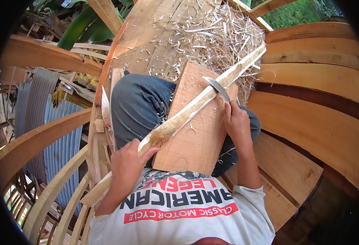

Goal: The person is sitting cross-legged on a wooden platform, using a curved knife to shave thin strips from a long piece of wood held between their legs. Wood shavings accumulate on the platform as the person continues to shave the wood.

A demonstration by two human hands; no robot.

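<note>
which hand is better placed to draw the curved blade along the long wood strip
Probably the right hand: it already holds the curved blade, which crosses the long wood strip. The left hand grips the strip nearer the body.

A pole (181, 117) lies across a board (202, 141), shavings (212, 34) beyond

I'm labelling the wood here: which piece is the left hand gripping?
The long, narrow stick slanting across the wide board; the left hand wraps around its lower part, not around the board.
</note>
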